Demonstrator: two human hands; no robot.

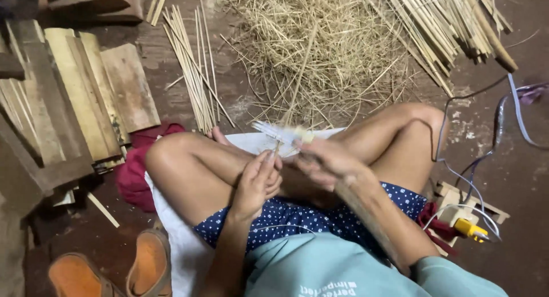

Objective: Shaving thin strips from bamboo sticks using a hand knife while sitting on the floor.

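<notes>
Brown dirt floor point(251, 96) held a pale heap of bamboo shavings point(320, 51). Left hand point(257, 182) pinched a thin bamboo strip point(294, 85); right hand point(326, 159) gripped a blurred knife point(277, 134).

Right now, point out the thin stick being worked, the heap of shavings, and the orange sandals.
thin stick point(297, 85), head view, mid-shaft above the hands.
heap of shavings point(320, 45), head view, middle of the pile.
orange sandals point(150, 262), head view, insole of the right-hand sandal.
</notes>
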